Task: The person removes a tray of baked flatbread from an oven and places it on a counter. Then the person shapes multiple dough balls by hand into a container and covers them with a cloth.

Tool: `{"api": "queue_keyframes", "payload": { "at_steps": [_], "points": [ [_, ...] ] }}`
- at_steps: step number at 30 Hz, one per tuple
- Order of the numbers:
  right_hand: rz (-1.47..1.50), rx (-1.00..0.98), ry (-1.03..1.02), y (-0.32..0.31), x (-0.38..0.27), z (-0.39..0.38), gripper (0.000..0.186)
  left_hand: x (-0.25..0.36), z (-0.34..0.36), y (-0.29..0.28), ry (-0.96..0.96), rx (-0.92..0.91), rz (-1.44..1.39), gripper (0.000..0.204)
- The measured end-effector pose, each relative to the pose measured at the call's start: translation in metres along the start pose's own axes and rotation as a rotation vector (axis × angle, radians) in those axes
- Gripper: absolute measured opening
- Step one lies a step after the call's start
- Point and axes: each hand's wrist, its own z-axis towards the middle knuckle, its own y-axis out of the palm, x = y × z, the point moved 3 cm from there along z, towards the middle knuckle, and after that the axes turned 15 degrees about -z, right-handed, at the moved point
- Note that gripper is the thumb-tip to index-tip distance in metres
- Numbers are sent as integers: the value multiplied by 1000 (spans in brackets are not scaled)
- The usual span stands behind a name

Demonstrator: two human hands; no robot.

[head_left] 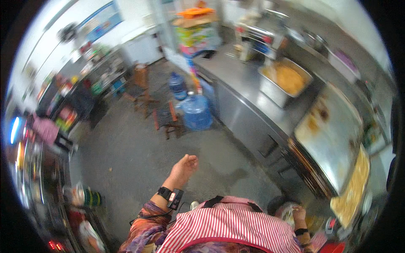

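Observation:
My left hand (184,168), a black band and device at the wrist, is raised over the grey floor, its fingers loosely bent and holding nothing. My right hand (298,212), low at my right, is closed at a pale, crinkled item (288,214) in or over a dark round container (274,204); the blur hides what exactly it grips. A red-striped apron (230,221) covers my front. Close by on the right are a stack of large metal trays (327,139) with brown stains and a long yellowish flat piece (350,189).
A steel counter (232,78) holds a pan of orange food (287,82) and a machine (255,40). Blue water jugs (196,111) and stools (164,120) stand ahead. A person in pink (46,128) is among crowded shelves at the left. A green container (90,196) sits low left.

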Motion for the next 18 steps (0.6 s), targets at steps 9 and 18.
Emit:
{"api": "queue_keyframes", "payload": {
  "at_steps": [9, 18],
  "points": [
    [542, -151, -998, -139, -456, 29, 40, 65, -45, -95, 115, 79, -413, 55],
    [-97, 195, -2376, -101, -754, -316, 66, 143, -199, -175, 626, -163, -608, 53]
  ]
}}
